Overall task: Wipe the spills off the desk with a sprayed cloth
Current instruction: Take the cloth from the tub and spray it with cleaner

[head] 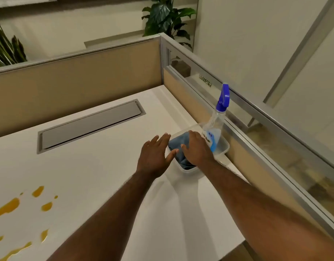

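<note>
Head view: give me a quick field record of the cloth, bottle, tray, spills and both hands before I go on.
cloth: blue cloth, lying in the tray
tray: clear plastic tray, at the desk's right edge by the partition
bottle: spray bottle, blue trigger head, leaning in the tray
spills: yellow spills, near left of the white desk, unwiped
left hand: open, at the tray's rim
right hand: on the cloth, grip unclear

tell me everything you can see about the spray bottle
The spray bottle has a clear plastic body, a blue trigger head and a white-and-blue label whose text is unreadable. It stands leaning in the clear plastic tub, head tilted toward the partition. The right hand rests on the blue cloth beside its label; actual contact is unclear.
</note>
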Motion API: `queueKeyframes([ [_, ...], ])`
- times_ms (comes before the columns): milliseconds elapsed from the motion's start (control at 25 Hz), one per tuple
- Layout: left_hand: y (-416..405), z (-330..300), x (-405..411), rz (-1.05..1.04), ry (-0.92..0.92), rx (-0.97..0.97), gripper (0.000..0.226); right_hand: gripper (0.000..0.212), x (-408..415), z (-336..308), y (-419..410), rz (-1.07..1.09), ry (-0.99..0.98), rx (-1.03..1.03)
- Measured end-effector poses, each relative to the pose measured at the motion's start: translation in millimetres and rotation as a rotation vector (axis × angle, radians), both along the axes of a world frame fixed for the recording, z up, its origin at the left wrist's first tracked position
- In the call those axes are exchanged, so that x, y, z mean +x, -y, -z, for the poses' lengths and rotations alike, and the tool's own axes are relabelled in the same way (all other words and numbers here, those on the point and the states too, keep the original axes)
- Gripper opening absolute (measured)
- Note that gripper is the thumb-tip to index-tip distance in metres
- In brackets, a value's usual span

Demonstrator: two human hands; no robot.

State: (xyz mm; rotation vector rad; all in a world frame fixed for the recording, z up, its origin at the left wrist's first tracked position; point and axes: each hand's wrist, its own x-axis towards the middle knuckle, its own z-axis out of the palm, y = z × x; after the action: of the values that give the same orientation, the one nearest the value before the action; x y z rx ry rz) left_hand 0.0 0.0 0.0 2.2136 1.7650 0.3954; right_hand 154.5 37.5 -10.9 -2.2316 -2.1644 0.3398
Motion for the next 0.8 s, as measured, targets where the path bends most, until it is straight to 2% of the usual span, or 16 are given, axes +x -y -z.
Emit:
queueKeyframes([
  [280, -26, 15, 5, -0.029, -0.019, -0.008, 0.056, 0.054, 4, 13, -30, 0.084, -0.275, -0.119],
  [400, -29, 17, 12, 0.019, -0.038, -0.029, 0.053, 0.049, 8, 15, -35, 0.095, -0.271, -0.138],
  [640, -37, 21, 25, 0.085, -0.091, -0.069, 0.050, 0.055, 19, 11, -32, 0.184, -0.542, -0.096],
  [800, -46, 22, 37, 0.129, -0.125, -0.090, 0.053, 0.058, 25, 12, -32, 0.164, -0.525, -0.120],
])
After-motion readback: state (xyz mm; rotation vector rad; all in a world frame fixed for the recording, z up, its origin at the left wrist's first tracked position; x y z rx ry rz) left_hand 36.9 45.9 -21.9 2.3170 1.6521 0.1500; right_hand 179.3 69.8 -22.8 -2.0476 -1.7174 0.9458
